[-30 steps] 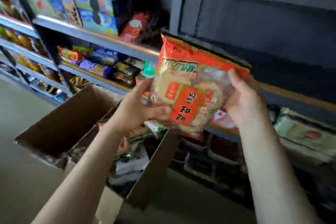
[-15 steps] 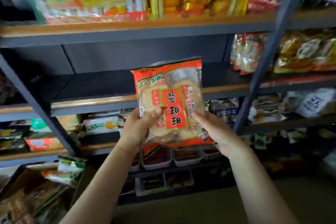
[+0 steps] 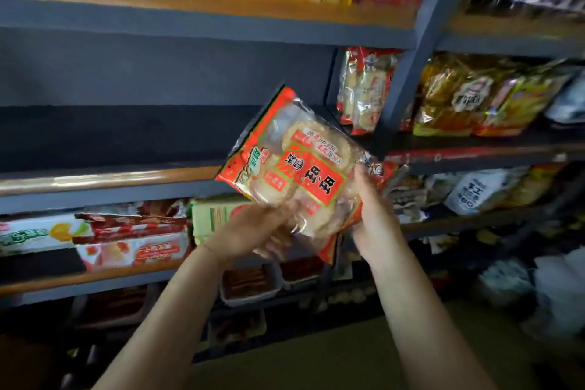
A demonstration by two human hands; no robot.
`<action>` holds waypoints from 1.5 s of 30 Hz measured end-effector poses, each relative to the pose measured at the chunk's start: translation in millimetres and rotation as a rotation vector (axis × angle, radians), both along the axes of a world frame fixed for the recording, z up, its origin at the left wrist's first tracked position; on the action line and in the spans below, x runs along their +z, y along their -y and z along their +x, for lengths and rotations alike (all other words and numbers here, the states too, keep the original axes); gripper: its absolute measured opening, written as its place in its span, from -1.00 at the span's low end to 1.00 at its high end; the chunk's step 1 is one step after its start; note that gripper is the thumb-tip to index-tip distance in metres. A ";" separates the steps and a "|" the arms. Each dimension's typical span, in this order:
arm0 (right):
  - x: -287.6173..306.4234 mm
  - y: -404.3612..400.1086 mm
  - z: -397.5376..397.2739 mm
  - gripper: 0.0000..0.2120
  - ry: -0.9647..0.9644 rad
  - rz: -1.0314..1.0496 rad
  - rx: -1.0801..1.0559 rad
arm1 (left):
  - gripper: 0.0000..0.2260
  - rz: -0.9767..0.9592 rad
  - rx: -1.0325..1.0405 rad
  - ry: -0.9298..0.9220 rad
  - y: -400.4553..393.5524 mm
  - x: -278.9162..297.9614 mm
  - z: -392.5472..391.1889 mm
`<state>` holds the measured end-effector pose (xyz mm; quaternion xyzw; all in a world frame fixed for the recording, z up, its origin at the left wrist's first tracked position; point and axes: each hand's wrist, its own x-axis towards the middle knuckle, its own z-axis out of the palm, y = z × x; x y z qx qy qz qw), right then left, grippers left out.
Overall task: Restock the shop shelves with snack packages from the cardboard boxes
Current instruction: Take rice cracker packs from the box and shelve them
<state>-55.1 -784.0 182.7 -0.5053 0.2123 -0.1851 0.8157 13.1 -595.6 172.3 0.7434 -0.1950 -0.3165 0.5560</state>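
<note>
Both hands grasp the rice cracker bag (image 3: 304, 174), left hand (image 3: 253, 231) beneath, right hand (image 3: 373, 218) at its right edge, tilting it toward the bare shelf (image 3: 110, 177) on the left, likely to slot it in.

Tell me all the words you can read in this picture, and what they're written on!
"旺旺": black, on the red label of the rice cracker packet.
"雪饼", probably: white, beside it on the same label.
Green oval on that packet: too blurred to read.
White bag on the right-hand shelf: dark characters, too blurred.
Green-and-white pack on the left-hand shelf: too blurred.
All other shelf packs: unreadable.
</note>
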 end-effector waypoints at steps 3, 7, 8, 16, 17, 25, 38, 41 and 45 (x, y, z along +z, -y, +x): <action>24.4 68.0 -2.4 -0.45 -0.117 -0.416 -0.054 | -0.63 0.149 -0.395 0.203 21.7 36.9 3.3; 52.3 125.6 -24.3 -0.89 -0.102 -0.738 0.157 | -0.70 -0.216 -0.069 0.627 88.3 67.0 12.6; 56.7 137.7 -30.3 -0.90 -0.095 -0.787 0.190 | -0.61 -0.229 -0.043 0.731 110.4 71.2 13.5; 70.6 240.2 -24.6 -0.79 -0.119 -1.049 0.356 | -0.67 -0.294 -0.082 0.394 264.4 65.2 -7.9; 72.2 253.2 -19.7 -0.71 -0.101 -1.053 0.356 | -0.72 -0.314 -0.020 0.362 277.2 65.1 -7.7; 68.7 379.8 -5.3 -0.66 0.059 -1.048 -0.046 | -0.75 -0.434 0.567 0.145 360.4 50.1 6.4; 14.7 406.9 29.5 -0.59 0.139 -0.570 0.468 | -0.61 -0.297 0.755 0.110 393.3 37.3 -5.6; 22.4 400.1 45.3 -0.62 0.149 -0.622 0.439 | -0.57 -0.187 0.761 0.322 392.4 16.0 -27.3; 48.1 382.3 68.8 -0.61 0.090 -0.729 0.443 | -0.53 -0.004 0.816 0.510 394.1 22.2 -18.9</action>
